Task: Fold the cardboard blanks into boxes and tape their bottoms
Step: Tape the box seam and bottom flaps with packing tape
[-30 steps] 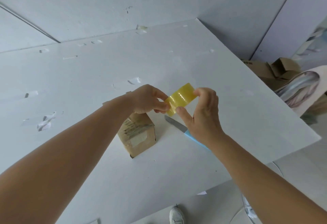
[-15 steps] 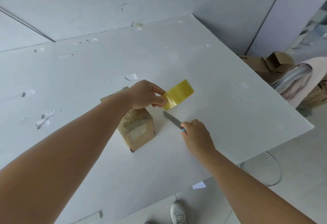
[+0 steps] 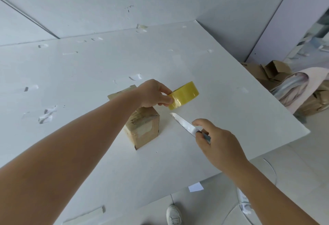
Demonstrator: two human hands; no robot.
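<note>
A small brown cardboard box (image 3: 142,129) stands on the white table (image 3: 222,86), with tape over its upper face. My left hand (image 3: 153,94) hovers just above the box and grips a yellow roll of tape (image 3: 184,96) by its left side. To the right of the box is a knife (image 3: 185,126) with a silvery blade and a blue handle. My right hand (image 3: 217,144) is closed around the knife's handle, blade pointing up-left toward the tape roll.
Scraps of tape (image 3: 47,114) stick to the table at the left and back. Beyond the table's right edge, a heap of cardboard blanks (image 3: 272,71) and a rolled poster (image 3: 293,86) lie on the floor. A white shoe (image 3: 173,214) shows below the front edge.
My right hand let go of the tape roll, dropped to the knife on the table and took hold of its handle. My left hand kept the roll above the box.
</note>
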